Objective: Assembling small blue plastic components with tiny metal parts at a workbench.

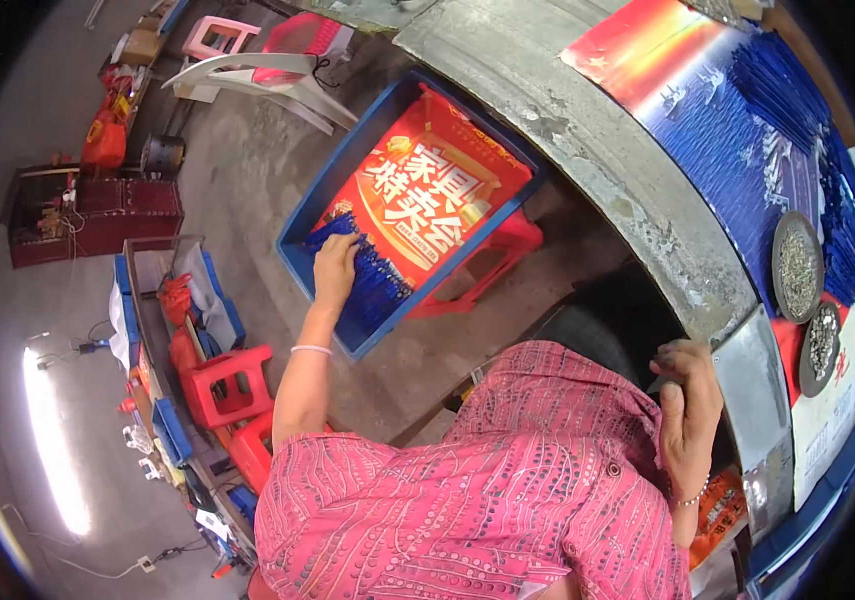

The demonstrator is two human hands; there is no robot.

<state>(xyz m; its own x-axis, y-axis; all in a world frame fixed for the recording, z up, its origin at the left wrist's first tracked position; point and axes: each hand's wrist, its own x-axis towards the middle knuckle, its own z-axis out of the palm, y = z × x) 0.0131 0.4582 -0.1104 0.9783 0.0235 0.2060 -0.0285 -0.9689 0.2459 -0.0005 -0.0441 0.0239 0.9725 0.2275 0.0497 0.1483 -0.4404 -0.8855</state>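
My left hand reaches into a blue plastic tray, fingers bent and pressed together on the ends of thin dark-blue rods. The rods lie bunched over a red and orange printed sheet lining the tray. Beside the near edge of the grey worktable, my right hand is raised with its fingers curled in. A small greyish patch shows near its thumb, too unclear to name. More blue rods lie on a blue printed sheet atop the table.
Two round dishes of small metallic pieces, one a larger dish, the other a smaller dish, sit on the table. A red stool is under the tray. Red stools and a shelf rack stand at left; a white chair stands behind.
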